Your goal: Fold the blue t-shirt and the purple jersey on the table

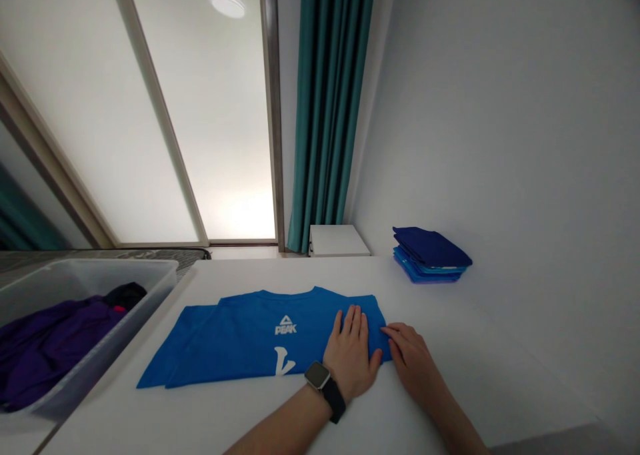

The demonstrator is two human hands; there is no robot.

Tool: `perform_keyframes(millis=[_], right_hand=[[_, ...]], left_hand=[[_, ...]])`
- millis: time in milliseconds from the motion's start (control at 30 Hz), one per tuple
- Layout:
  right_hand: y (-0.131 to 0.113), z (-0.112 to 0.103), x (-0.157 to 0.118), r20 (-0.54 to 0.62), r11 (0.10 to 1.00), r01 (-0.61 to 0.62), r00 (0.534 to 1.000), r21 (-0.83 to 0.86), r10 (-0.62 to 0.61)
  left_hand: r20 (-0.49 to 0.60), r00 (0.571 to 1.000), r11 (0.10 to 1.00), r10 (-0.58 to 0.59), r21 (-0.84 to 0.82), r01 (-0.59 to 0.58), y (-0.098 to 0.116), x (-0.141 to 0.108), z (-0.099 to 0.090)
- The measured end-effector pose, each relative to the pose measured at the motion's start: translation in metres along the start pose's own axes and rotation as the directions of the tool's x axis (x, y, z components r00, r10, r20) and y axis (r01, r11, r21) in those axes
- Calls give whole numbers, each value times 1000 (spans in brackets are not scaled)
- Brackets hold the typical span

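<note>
Blue shirt (235,341) beneath flat, unclenched left fingers (355,321); right fingers (401,333) at edge, pinch unclear.

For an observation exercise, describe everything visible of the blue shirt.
The blue shirt looks thin and smooth, with a white PEAK logo and, below, a white mark cut off at the near edge, apparently by a fold. It lies flat on the white table, neckline on the far side. The left hand rests palm-down on it; the right hand touches its right edge.
</note>
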State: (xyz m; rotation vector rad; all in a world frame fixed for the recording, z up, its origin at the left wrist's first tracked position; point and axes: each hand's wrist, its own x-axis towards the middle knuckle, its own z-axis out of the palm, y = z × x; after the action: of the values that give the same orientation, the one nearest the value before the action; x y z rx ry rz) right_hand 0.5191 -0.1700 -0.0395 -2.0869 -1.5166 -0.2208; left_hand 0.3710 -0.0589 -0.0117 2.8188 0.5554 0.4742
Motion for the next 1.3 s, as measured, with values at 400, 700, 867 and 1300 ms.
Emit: perform_keyframes(millis=[400, 700, 867, 1300], right_hand=[[-7, 4, 14, -73, 985, 147, 985, -90, -154], [-91, 22, 72, 346, 972, 235, 912, -5, -219], [-100, 35, 85, 476, 977, 213, 861, -15, -180], [-84, 34, 68, 442, 975, 221, 872, 23, -208]], left_hand=[[-16, 999, 989, 40, 145, -37, -60, -56, -62], [102, 983, 967, -154, 220, 128, -179, -111, -118], [100, 969, 952, -227, 233, 199, -218, -130, -123], [52, 967, 952, -251, 193, 237, -210, -145, -116]])
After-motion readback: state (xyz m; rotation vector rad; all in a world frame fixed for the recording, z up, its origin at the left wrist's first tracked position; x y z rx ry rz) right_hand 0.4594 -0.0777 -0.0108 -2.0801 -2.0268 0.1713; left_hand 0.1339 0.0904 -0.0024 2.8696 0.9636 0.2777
